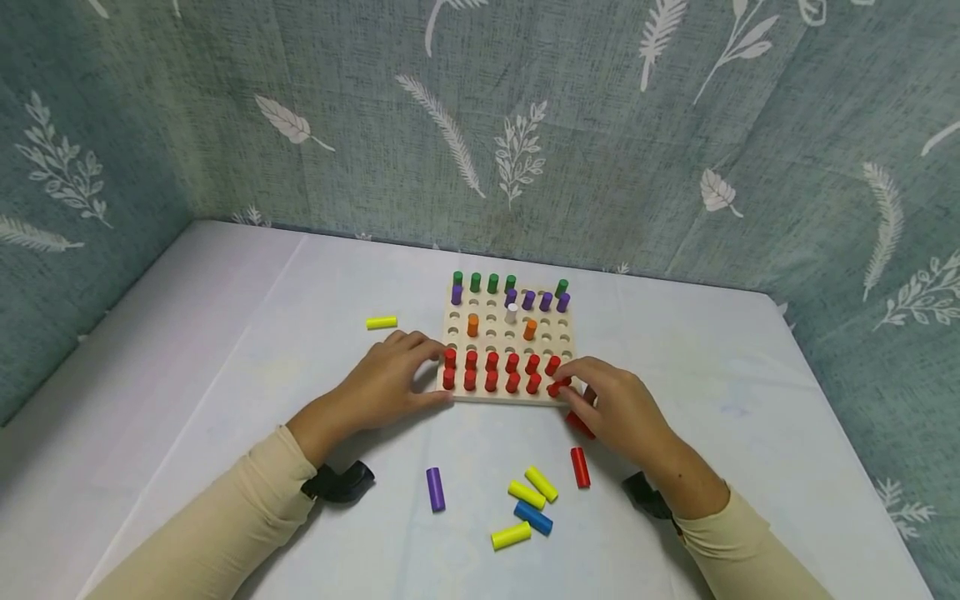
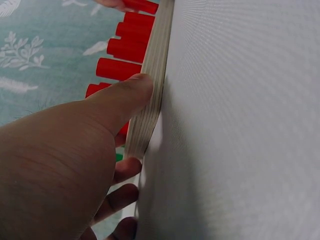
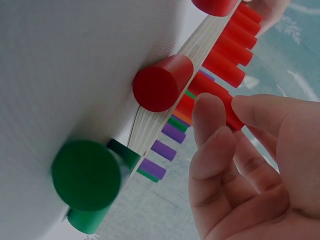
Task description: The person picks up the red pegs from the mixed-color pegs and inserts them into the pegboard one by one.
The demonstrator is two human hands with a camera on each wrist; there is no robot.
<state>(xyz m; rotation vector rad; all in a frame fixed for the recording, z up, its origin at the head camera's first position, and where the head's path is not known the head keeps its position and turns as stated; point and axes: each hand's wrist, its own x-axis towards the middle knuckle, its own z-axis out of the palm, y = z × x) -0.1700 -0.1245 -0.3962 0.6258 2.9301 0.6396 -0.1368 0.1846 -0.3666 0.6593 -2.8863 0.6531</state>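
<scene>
A wooden pegboard (image 1: 504, 398) lies on the white cloth, with two rows of red pegs (image 1: 491, 381) standing along its near side. My left hand (image 1: 386, 379) grips the board's near left corner, thumb (image 2: 137, 90) on the front edge and the other fingers at the left side. Over the near right corner, my right hand (image 1: 618, 408) pinches a red peg (image 3: 234, 115) between thumb and fingertips, at the end of the front row. Its lower end is hidden by other pegs and fingers. Farther back stand green (image 1: 492, 283), purple (image 1: 528, 300), orange (image 1: 472, 325) and white (image 1: 512, 313) pegs.
Loose on the cloth before the board are a purple peg (image 1: 436, 489), yellow pegs (image 1: 511, 535), a blue peg (image 1: 533, 517) and red pegs (image 1: 580, 467). Green pegs (image 3: 86, 175) lie beside the board's right side. Another yellow peg (image 1: 381, 322) lies left of it.
</scene>
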